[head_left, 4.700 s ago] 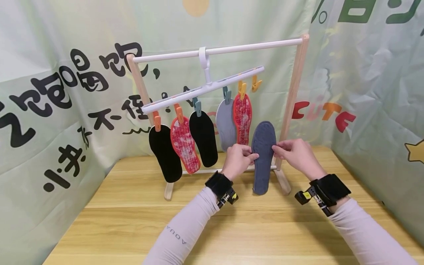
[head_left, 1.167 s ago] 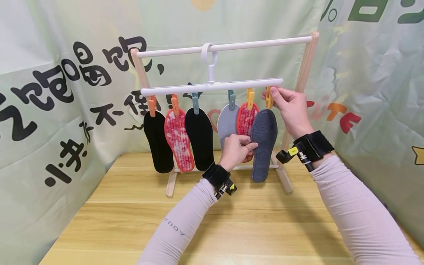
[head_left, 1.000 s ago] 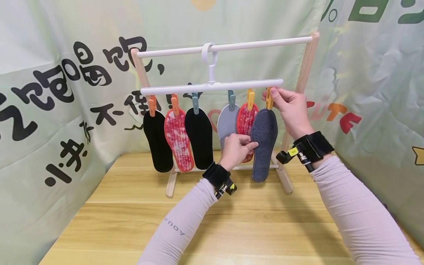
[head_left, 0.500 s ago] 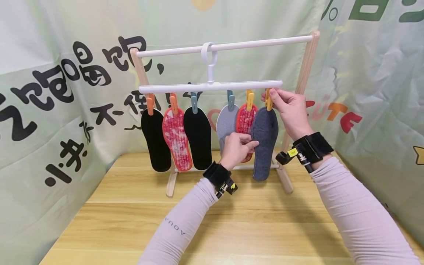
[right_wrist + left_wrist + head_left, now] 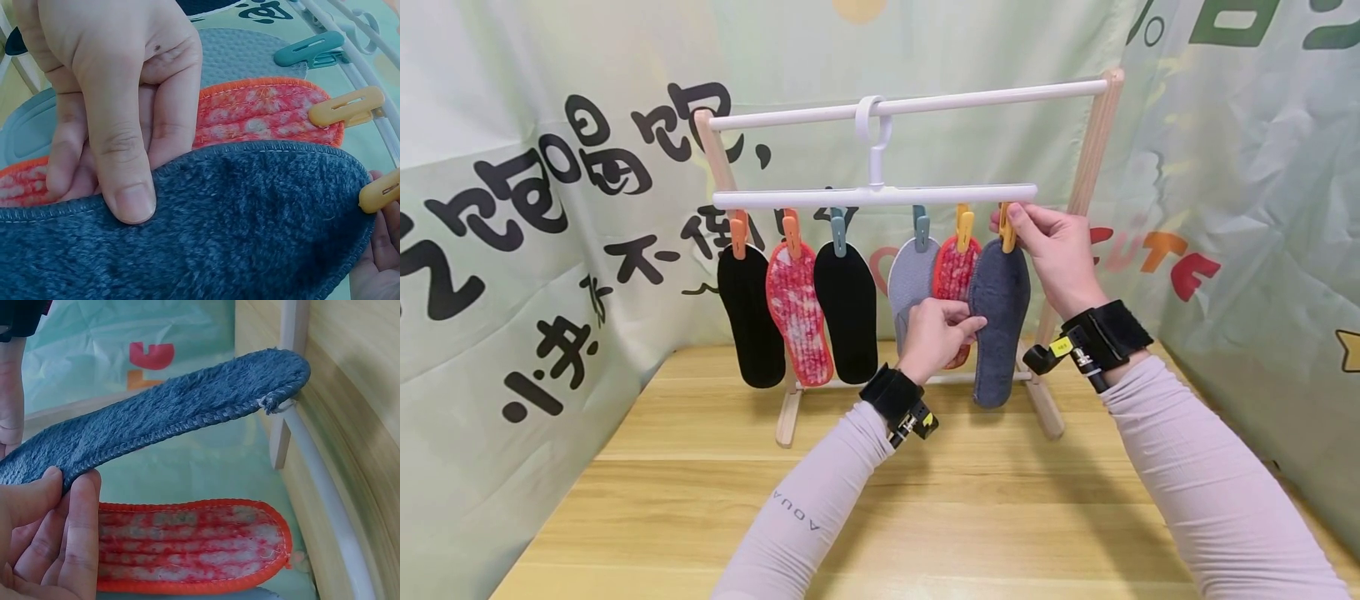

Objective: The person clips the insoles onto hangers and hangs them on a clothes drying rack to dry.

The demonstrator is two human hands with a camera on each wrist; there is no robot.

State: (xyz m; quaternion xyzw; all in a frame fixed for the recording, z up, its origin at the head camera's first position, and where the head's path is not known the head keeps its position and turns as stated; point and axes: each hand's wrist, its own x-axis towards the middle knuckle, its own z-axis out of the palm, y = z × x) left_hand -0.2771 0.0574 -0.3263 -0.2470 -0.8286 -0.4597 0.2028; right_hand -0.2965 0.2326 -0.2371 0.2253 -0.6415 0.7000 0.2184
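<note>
A dark grey-blue fuzzy insole hangs upright at the right end of a white hanger bar. My left hand pinches its left edge between thumb and fingers, about halfway up. At the insole's top, a yellow clip overlaps the edge. My right hand holds this clip, thumb in front and fingers behind. Close to the left hand hang a red-and-white insole and a light grey insole, both partly hidden by it. In the right wrist view, the clip's tip sits right at the insole's rim.
Two black insoles and another red-and-white insole hang at left from orange and teal clips. The hanger's hook goes over the white rail of a wooden-legged rack on a wood table. Printed cloth stands behind.
My right hand has gone from the insole's right edge up to the yellow clip. The insole has risen to the clip, and the tilted hanger has come nearly level. Lately only slight shifts.
</note>
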